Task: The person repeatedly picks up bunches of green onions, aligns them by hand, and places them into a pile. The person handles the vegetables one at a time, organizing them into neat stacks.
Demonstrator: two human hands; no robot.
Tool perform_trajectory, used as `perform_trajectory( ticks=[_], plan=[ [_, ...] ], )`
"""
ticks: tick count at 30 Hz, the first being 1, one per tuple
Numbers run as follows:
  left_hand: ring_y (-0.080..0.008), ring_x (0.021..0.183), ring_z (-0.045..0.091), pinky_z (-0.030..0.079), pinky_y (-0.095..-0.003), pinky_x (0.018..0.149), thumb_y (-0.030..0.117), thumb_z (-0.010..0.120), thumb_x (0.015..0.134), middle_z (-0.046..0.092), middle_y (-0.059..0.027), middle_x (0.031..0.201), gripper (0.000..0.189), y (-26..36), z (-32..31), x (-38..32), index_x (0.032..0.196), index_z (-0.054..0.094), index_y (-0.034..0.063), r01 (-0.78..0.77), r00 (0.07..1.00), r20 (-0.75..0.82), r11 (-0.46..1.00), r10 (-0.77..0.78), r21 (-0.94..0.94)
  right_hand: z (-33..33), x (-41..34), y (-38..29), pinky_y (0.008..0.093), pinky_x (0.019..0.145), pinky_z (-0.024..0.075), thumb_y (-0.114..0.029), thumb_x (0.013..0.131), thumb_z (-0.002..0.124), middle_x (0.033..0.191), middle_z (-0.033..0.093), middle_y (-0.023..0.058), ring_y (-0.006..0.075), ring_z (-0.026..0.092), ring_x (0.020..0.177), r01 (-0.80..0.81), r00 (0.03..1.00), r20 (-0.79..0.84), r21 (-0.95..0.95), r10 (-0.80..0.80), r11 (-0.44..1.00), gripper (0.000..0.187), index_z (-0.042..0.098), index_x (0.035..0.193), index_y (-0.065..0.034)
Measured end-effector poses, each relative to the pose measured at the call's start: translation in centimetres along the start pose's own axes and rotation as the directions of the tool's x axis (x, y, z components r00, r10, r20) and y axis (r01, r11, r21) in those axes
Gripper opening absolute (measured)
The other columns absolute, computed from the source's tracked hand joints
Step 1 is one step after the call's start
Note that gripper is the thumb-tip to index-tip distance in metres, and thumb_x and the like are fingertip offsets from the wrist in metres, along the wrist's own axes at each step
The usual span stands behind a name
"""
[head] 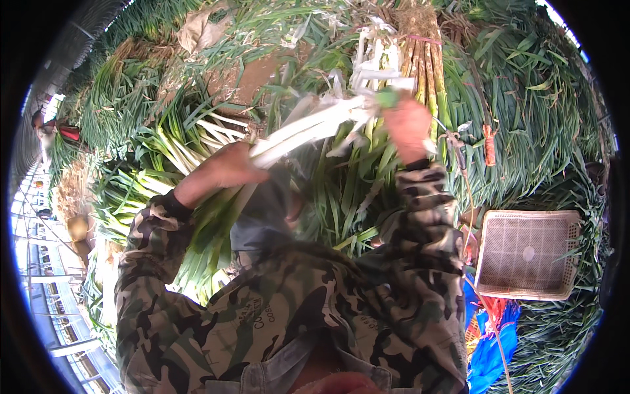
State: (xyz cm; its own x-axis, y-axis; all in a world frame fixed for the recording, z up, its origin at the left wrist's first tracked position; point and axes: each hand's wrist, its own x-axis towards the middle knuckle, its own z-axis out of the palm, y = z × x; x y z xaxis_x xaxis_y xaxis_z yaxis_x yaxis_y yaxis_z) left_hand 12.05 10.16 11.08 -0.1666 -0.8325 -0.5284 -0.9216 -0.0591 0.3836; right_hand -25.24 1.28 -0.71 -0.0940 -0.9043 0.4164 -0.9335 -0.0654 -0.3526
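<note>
My left hand (224, 170) grips several white-stemmed leeks (305, 133), whose green leaves hang down past my forearm. At their root end is my right hand (407, 125), blurred, with a small green thing (386, 98) at its fingers; whether it grips that or the stems is unclear. Just behind it lie unpeeled leeks (423, 64) with brownish stems, tied by a pink band near the roots. Beside those are white leek stems (376, 54). More white-stemmed leeks (177, 147) are piled to the left of my left hand.
An empty plastic crate (529, 256) sits at the right, near blue plastic material (494, 344). A hose (470, 197) runs down past my right sleeve. Heaps of leeks (521, 93) surround me. An orange-wrapped object (488, 145) lies on them. Another person (47, 130) is at the far left.
</note>
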Motion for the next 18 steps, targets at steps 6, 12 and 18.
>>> perform_trajectory(
  ticks=[6,12,18],
  plan=[
    [-0.0218,0.090,0.072,0.057,-0.0336,0.084,0.036,0.080,0.075,0.075,-0.0148,0.101,0.062,-3.1,-0.9,-0.9,0.120,0.068,-0.0037,0.013,1.000,-0.013,0.990,-0.015,-0.144,-4.2,0.9,3.9,0.0374,0.064,0.0593,-0.028,0.096,0.072,0.081,0.075,0.0131,0.0251,0.073,0.070,-0.339,0.931,0.014,0.404,0.365,0.849,0.025,0.071,0.098,-0.0034],
    [-0.0183,0.095,0.067,0.053,-0.0311,0.090,0.031,0.080,0.077,0.073,-0.0114,0.107,0.062,-2.6,-0.3,-0.2,0.126,0.065,-0.0035,-0.015,0.999,0.025,0.970,0.022,-0.243,-1.5,-3.8,-9.5,0.0234,0.054,0.0476,-0.035,0.098,0.076,0.074,0.066,-0.0021,0.0085,0.061,0.060,-0.512,0.808,0.568,0.809,-0.158,0.289,0.028,0.072,0.105,-0.0092],
    [-0.0190,0.094,0.070,0.055,-0.0326,0.087,0.035,0.079,0.076,0.075,-0.0120,0.104,0.059,-1.7,0.1,-0.1,0.123,0.068,-0.0002,-0.043,0.998,0.025,0.972,0.050,-0.229,-0.3,-3.5,-11.6,0.0227,0.051,0.0403,-0.027,0.094,0.077,0.078,0.064,-0.0046,0.0053,0.053,0.059,-0.658,0.725,0.669,0.743,-0.165,0.121,0.024,0.073,0.109,-0.0091]
  ],
)
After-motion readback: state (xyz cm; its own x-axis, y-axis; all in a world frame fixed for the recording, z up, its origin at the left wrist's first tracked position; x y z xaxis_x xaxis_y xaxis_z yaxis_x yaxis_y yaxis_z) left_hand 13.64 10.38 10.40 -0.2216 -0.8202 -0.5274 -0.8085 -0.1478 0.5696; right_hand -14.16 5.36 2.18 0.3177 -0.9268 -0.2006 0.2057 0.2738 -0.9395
